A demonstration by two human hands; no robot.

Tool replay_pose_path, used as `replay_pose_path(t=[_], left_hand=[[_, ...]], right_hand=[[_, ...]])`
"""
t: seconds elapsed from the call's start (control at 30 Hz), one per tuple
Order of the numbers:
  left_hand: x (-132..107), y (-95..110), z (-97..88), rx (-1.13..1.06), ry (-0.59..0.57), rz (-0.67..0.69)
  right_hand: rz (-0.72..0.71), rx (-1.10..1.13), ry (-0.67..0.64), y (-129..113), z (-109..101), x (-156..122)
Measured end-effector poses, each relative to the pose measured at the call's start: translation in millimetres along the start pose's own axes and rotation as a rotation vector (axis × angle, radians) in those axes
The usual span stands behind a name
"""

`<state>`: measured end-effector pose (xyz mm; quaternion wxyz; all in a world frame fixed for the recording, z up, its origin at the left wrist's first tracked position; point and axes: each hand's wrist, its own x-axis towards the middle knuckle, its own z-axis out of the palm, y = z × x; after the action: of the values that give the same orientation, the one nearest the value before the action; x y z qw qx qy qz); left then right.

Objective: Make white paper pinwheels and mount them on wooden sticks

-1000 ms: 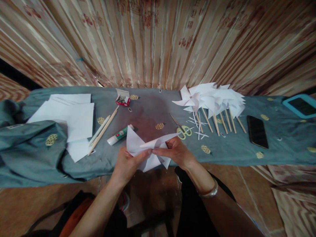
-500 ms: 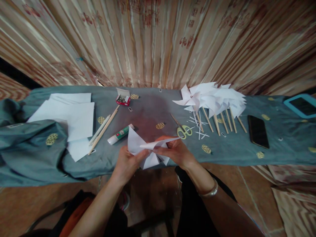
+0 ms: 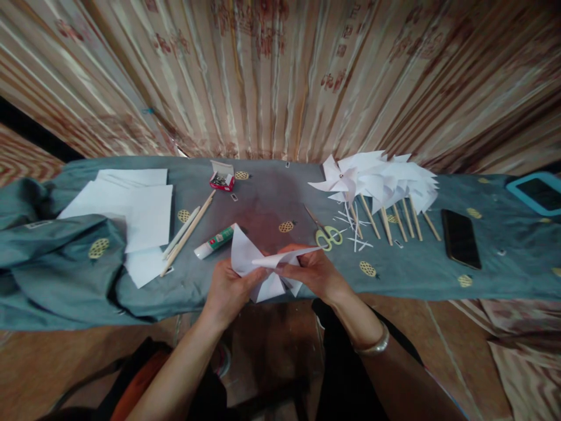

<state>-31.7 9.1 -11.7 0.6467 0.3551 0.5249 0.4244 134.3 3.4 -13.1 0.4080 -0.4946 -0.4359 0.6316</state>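
1. Where the grey-green tablecloth bunches up at the left, sheets of white paper lie overlapping, flat and unfolded; these look like stock left to use.
2. Beside them, loose wooden sticks lie slantwise, one paler than the rest, none with a paper head attached.
3. Near their far ends stands an open red box of small metal pins; closer to the person lies a glue stick.
4. At the table's near edge, the left hand is closed on a half-made paper pinwheel, its thumb pressing near the centre and its fingers mostly hidden behind.
5. That pinwheel is held between both hands, blades curled inward; no stick shows on it, so I judge it shaped but unmounted. Whether a pin passes through it cannot be told.
6. The right hand grips the other side, thumb towards the centre, close to the left thumb.
7. Beyond it lie scissors and thin paper offcuts.
8. Several pinwheels on sticks overlap farther right, apparently finished.
9. A phone and a blue-framed tablet lie to the far right.
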Motion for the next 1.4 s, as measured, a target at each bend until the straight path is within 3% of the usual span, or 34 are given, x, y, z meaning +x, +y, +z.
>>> replay_pose_path(t=[0.67, 1.4], left_hand=[[3, 1, -2.5, 0.103, 0.02, 0.013], [8, -7, -2.6, 0.151, 0.043, 0.001]], right_hand=[[0.018, -0.039, 0.021, 5, 1, 2], [0.034, 0.065, 0.048, 8, -2, 4]])
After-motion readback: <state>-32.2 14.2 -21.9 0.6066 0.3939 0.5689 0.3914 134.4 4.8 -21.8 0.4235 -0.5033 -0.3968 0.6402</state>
